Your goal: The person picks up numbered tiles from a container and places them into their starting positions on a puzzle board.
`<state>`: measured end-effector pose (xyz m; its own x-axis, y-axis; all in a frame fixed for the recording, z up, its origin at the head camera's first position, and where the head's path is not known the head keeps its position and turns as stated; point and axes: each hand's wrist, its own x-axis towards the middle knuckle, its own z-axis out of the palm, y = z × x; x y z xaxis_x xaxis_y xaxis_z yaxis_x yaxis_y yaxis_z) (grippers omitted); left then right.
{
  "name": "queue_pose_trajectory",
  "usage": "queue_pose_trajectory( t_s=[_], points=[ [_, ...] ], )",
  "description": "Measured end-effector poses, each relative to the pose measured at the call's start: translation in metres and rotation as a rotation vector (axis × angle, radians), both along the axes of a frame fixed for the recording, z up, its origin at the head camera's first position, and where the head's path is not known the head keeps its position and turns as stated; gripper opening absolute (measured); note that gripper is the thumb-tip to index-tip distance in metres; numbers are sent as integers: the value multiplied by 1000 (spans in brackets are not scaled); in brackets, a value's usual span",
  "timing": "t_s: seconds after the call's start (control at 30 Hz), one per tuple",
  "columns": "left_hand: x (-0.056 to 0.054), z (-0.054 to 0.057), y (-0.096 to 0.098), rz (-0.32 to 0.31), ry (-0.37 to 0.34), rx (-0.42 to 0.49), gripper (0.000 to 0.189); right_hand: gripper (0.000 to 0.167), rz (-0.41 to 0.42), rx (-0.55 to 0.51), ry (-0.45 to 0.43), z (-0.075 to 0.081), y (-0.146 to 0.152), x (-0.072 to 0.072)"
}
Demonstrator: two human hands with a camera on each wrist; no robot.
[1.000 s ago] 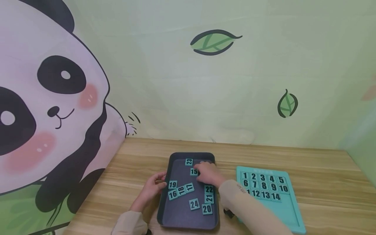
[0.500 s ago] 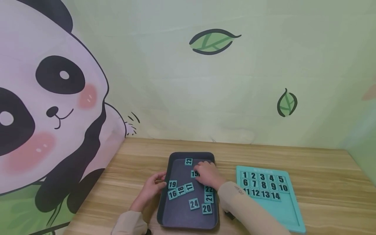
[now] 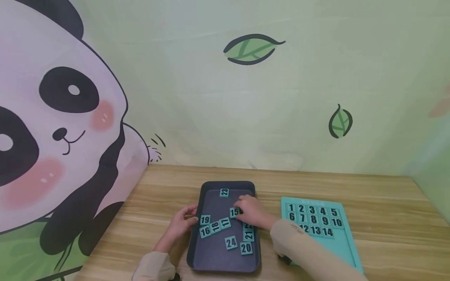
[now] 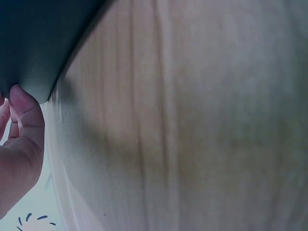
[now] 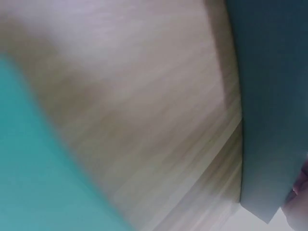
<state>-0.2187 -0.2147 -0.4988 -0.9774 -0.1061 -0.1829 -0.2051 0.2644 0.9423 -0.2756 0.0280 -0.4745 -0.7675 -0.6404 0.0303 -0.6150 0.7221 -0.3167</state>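
Observation:
A dark tray (image 3: 211, 255) with several teal number tiles lies in front of me. My right hand (image 3: 256, 212) reaches over its right side and pinches the tile marked 15 (image 3: 233, 212) by its right edge, with the digits still showing. My left hand (image 3: 178, 225) rests at the tray's left rim, its thumb and fingertips touching the outside. In the left wrist view, the thumb (image 4: 21, 98) meets the tray wall (image 4: 38, 43). Only a sliver of the right hand (image 5: 298, 207) shows in the right wrist view, beyond the tray wall (image 5: 269, 96).
Tile 23 (image 3: 224, 192) lies at the tray's far end. Tiles 19, 16, 18 and 17 (image 3: 225, 223) sit left of centre; 22, 21, 20 and 24 (image 3: 231, 242) lie on the right and near. A teal board (image 3: 339, 249) holding tiles 1 to 14 is to the right, partly behind my sleeve.
Tile 15 has slid a little toward me and to the right with my right hand. My left hand stays at the tray's rim.

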Motion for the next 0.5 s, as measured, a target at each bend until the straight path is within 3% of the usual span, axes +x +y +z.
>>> queue_pose_trajectory(
  t_s=[0.5],
  points=[
    [1, 2, 3, 11, -9, -14, 44, 27, 51, -249, -22, 16, 46, 25]
  ],
)
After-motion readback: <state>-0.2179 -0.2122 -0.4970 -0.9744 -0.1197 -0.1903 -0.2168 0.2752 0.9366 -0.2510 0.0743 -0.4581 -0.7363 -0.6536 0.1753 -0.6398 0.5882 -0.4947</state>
